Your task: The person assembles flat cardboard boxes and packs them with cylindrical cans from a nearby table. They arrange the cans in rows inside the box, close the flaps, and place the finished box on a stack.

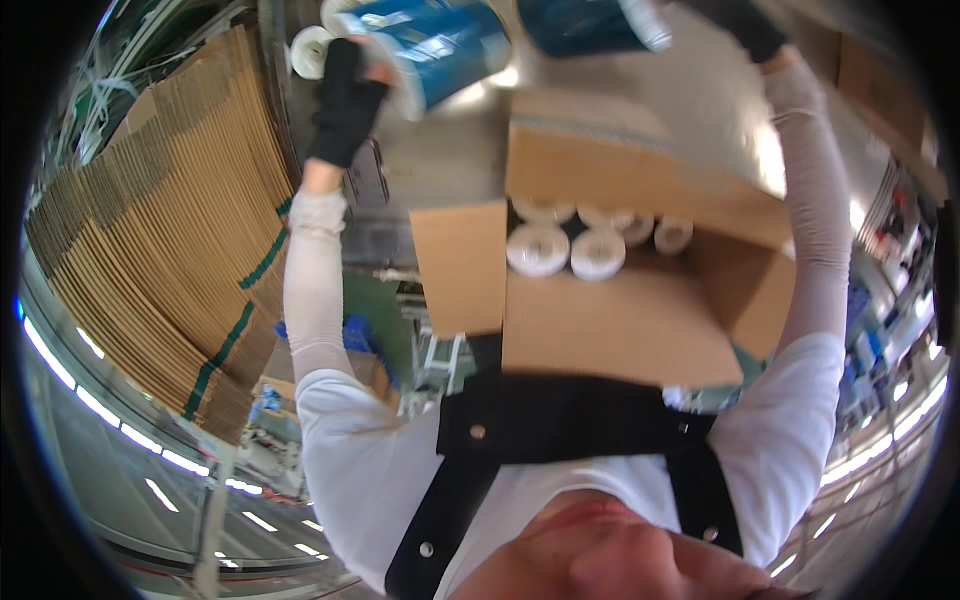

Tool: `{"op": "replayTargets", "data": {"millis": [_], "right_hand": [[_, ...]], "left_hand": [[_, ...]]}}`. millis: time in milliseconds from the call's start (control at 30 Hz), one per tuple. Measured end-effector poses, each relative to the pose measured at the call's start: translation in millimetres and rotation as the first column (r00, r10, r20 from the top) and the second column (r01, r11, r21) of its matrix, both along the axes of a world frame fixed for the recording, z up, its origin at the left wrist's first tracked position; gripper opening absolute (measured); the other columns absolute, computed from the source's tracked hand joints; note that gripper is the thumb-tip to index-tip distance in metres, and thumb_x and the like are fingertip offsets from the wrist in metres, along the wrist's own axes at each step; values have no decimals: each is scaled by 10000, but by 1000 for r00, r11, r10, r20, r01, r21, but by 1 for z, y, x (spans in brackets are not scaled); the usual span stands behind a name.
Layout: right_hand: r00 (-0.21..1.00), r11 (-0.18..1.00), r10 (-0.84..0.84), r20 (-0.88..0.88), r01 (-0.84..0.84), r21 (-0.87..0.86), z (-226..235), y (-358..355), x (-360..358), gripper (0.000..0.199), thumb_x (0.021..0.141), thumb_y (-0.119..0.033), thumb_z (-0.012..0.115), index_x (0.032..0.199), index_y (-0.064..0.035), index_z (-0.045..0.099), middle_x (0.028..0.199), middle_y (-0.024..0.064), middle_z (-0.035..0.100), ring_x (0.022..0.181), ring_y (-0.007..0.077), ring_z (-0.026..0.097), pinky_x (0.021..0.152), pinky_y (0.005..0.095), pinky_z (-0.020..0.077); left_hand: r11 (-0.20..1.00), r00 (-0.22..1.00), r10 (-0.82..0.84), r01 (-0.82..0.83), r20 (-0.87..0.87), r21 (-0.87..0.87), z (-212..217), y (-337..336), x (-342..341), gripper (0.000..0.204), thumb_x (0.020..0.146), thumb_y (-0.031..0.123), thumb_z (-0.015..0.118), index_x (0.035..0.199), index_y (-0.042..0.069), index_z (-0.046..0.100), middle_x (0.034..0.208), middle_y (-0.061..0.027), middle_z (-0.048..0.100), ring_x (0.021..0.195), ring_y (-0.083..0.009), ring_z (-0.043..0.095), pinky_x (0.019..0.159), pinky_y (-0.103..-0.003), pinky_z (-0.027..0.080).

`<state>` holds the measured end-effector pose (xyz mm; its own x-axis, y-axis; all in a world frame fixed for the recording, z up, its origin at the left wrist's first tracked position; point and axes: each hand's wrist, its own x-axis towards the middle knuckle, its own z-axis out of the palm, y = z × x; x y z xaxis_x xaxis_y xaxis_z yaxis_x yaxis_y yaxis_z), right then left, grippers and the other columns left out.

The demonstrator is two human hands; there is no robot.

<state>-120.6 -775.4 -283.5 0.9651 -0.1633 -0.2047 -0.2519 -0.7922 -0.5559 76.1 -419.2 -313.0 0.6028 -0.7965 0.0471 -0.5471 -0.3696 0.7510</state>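
Head view, with the camera turned so far down that the person's own white shirt, black apron straps [560, 420] and both raised arms filled the lower and middle picture. Left hand [348, 100], in a black fingerless glove, was closed around the rim end of a blue-and-white cylindrical container [440, 45] near the top edge; the container lay tilted, its blue body pointing right and blurred by motion. Right hand was out of view past the top edge; only its white-sleeved forearm [815, 210] and a dark cuff showed, so its grip could not be told. Just beside that cuff a second blue container [590, 22] crossed the top edge, also blurred; whether the right hand held it could not be told.

Between the two arms stood an open brown cardboard box [620, 330], its flaps spread to the left, the right and the far side. Inside it, white round lids [565, 250] of further containers sat in two rows toward the far wall, touching one another. Both blue containers were above and beyond the box, apart from it.

To the person's left a tall stack of flat corrugated cardboard sheets [150, 250] fanned out, bound by a green strap [225, 345]. A white roll [312, 50] lay just left of the gloved hand.
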Motion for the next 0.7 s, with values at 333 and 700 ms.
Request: {"op": "replayTargets", "data": {"millis": [333,700], "right_hand": [[827,386,-559,-66,329,862,169,38,-333,307,711,-198,682,977,-66,605,1054,193,528,980,333,513,833,399,429],[998,971,57,-24,-61,-231,78,153,-357,361,520,-146,691,879,-123,663,982,191,548,981,380,516,795,453,414]], "left_hand": [[600,655,-702,756,281,-263,171,-62,-325,137,715,209,665,825,130,649,913,-142,550,954,-362,531,879,-501,401],[510,601,-786,763,-146,396,10,-68,-373,384,789,194,584,1164,112,581,1153,-205,554,1110,-371,498,964,-411,365]]}}
